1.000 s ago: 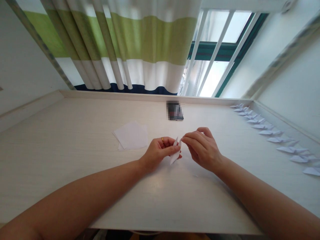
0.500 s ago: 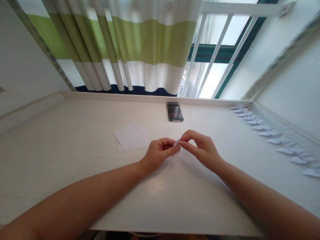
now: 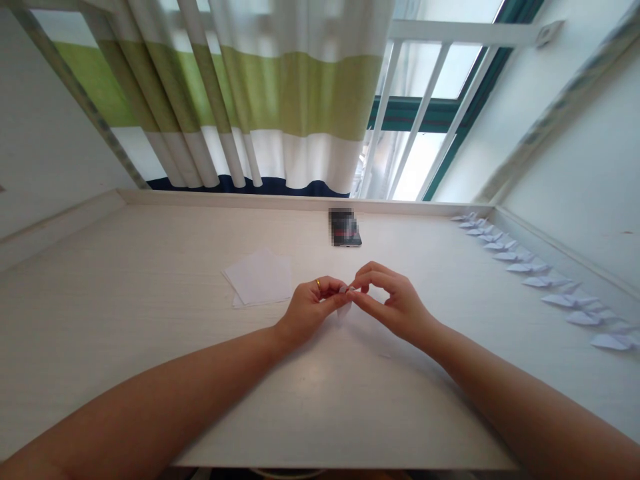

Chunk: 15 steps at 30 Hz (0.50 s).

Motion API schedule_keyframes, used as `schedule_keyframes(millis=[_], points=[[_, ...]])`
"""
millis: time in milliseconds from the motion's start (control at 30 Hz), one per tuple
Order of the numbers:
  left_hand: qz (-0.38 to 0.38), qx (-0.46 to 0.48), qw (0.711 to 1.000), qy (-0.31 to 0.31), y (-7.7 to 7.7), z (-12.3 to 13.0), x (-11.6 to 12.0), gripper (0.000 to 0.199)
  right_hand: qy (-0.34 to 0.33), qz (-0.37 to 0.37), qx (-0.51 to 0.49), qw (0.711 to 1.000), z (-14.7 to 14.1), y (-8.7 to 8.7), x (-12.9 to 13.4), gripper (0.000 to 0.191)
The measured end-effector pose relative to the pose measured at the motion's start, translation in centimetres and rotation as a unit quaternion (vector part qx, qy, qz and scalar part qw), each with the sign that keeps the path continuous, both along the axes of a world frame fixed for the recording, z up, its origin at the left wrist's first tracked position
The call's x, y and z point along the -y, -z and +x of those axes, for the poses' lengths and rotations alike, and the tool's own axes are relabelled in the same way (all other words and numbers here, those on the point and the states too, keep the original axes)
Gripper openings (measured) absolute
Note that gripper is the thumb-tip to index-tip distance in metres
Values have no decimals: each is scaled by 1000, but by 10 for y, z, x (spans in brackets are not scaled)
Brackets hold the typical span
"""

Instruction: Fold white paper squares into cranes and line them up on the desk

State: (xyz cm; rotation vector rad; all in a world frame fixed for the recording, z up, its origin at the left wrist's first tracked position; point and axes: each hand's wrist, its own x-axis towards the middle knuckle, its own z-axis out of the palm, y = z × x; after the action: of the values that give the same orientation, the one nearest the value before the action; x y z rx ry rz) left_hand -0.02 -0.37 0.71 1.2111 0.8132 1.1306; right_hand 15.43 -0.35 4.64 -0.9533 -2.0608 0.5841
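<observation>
between both hands (image 3: 311, 308) (image 3: 391, 303), folded paper (image 3: 343, 312) is pinched.

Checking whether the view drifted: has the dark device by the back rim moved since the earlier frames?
No. The dark device keeps its place against the back rim; both shift together in frame.

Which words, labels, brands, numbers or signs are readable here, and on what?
None can be read.
Dark phone-like object: pixelated, any text unreadable.
Held folded paper: too small and blurred to tell.
Loose sheets: no writing visible.
Folded paper figures: none visible, details too small.
Curtain: stripes, no lettering visible.
</observation>
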Motion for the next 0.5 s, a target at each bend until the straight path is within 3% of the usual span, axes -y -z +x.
schedule_keyframes(millis=[67, 233, 400, 500], points=[[10, -14, 1000, -7, 0, -1, -1, 18, 23, 42, 11, 999, -1, 3, 0, 11], [-6, -11, 995, -98, 3, 1, -3, 35, 99, 133, -44, 985, -2, 8, 3, 17], [-45, -16, 999, 10, 1, 4, -2, 27, 92, 225, -29, 970, -5, 14, 6, 14], [-28, -21, 999, 32, -1, 2, -1, 27, 54, 229, -1, 972, -4, 15, 6, 10]])
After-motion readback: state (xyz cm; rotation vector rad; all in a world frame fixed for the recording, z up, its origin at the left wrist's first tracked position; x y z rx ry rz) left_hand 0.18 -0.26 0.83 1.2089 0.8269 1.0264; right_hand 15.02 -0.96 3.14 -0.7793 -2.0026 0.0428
